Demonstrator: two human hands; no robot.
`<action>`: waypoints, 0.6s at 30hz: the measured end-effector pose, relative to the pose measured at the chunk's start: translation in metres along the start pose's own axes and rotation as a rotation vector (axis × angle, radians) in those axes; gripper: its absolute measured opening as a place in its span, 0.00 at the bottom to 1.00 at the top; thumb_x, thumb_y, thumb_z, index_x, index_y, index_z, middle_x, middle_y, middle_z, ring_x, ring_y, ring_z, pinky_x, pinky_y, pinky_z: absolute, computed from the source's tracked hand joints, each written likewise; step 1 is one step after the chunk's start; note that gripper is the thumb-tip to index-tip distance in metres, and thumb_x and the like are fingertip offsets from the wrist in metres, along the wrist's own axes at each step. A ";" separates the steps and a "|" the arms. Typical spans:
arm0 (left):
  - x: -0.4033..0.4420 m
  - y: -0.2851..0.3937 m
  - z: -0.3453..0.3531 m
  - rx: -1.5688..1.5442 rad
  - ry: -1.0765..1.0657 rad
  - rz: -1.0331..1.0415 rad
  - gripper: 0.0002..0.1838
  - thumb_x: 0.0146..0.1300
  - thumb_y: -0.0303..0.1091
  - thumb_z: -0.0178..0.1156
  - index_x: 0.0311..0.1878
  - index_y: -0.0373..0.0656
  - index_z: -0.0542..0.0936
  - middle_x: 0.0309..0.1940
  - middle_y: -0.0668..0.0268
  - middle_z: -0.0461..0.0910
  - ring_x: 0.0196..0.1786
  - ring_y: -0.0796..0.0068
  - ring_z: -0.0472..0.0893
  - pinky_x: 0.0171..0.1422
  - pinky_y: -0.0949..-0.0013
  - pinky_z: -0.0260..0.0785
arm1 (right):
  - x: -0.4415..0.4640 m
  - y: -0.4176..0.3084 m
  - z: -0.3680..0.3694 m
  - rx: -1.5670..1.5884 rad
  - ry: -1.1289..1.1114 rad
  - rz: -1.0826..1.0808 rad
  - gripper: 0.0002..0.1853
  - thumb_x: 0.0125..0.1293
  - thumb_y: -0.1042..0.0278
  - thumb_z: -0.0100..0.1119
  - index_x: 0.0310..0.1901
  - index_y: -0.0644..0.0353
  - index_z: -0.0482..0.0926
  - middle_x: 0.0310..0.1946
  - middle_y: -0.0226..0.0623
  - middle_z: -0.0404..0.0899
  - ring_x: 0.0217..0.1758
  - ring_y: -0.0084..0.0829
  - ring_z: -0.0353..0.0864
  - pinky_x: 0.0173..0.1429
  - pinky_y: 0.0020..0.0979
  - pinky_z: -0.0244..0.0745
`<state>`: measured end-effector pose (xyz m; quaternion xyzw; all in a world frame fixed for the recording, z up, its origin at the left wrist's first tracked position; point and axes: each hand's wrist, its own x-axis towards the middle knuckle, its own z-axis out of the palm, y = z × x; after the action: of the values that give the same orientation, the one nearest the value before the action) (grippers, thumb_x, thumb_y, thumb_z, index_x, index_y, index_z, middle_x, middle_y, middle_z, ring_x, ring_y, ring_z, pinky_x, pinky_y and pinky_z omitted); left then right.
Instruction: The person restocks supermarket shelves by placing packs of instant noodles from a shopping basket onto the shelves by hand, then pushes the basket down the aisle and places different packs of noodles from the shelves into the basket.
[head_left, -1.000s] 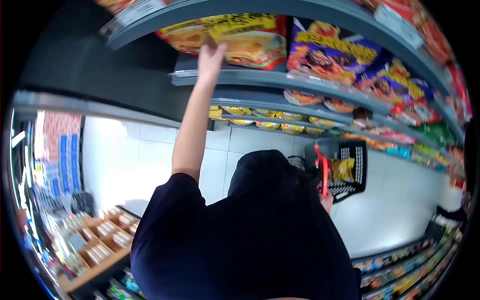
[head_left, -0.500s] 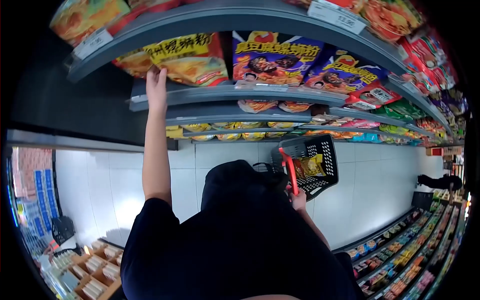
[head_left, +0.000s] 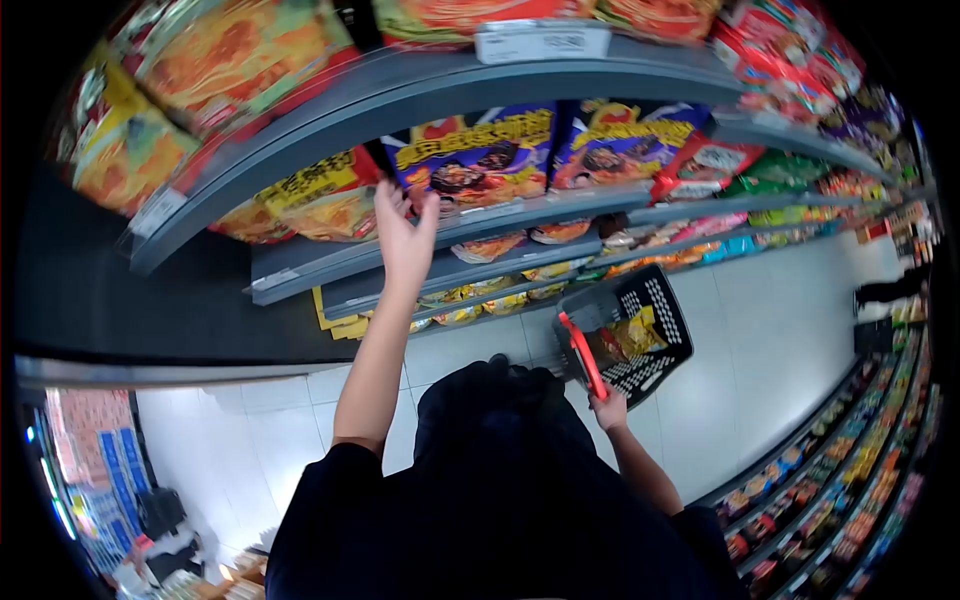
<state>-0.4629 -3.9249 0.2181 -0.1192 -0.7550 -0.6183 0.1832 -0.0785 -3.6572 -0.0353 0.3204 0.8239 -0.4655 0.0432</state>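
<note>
My left hand (head_left: 407, 225) is raised at the shelf, fingers apart and holding nothing, in front of the gap between a yellow and red noodle packet (head_left: 325, 200) and a purple noodle packet (head_left: 480, 155). Another purple packet (head_left: 625, 150) stands to the right. Low on the right, my right hand (head_left: 608, 408) is closed round the red handle (head_left: 583, 355) of a black basket (head_left: 675, 325). Inside the basket lies a yellow packet (head_left: 638, 335), with something darker beside it.
An upper shelf edge (head_left: 400, 85) curves above my left hand, with large packets (head_left: 245, 60) on it. Lower shelves hold yellow packets (head_left: 460, 315). Another shelf with rows of goods (head_left: 800, 490) stands at the lower right. A person in dark clothes (head_left: 890, 290) is at the far right.
My left hand has moved right along the shelf, from the yellow and red packet to beside the purple one, and its fingers have spread. The view has turned; my right hand still holds the basket.
</note>
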 end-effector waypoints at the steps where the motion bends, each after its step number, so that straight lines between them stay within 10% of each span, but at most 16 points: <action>1: 0.008 0.003 0.007 -0.088 -0.006 -0.160 0.31 0.62 0.37 0.66 0.61 0.30 0.65 0.55 0.53 0.74 0.58 0.63 0.75 0.65 0.62 0.65 | -0.003 0.001 0.001 -0.040 0.040 -0.018 0.13 0.56 0.71 0.59 0.44 0.61 0.82 0.22 0.36 0.80 0.24 0.28 0.82 0.35 0.31 0.76; 5: 0.018 0.005 -0.004 0.081 -0.118 0.011 0.22 0.64 0.38 0.66 0.53 0.32 0.74 0.46 0.57 0.80 0.49 0.73 0.78 0.57 0.65 0.70 | -0.009 -0.021 -0.011 -0.243 0.086 -0.043 0.13 0.52 0.58 0.62 0.38 0.55 0.80 0.30 0.51 0.81 0.37 0.53 0.81 0.44 0.49 0.77; 14: -0.062 0.045 -0.062 0.335 0.188 0.209 0.13 0.64 0.27 0.63 0.47 0.28 0.76 0.41 0.53 0.84 0.44 0.71 0.82 0.51 0.68 0.74 | -0.021 -0.028 0.002 -0.131 0.047 0.024 0.14 0.56 0.58 0.56 0.43 0.53 0.79 0.34 0.49 0.83 0.41 0.51 0.82 0.48 0.50 0.76; 18: -0.063 0.103 -0.062 0.118 0.043 0.423 0.13 0.65 0.19 0.58 0.52 0.27 0.73 0.50 0.51 0.79 0.45 0.67 0.82 0.50 0.68 0.79 | -0.026 -0.048 -0.026 0.037 0.005 -0.033 0.45 0.54 0.46 0.69 0.67 0.65 0.61 0.60 0.53 0.68 0.64 0.46 0.70 0.67 0.39 0.66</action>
<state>-0.3561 -3.9608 0.2936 -0.2507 -0.7440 -0.5231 0.3316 -0.0792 -3.6664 0.0247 0.3085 0.8203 -0.4807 0.0276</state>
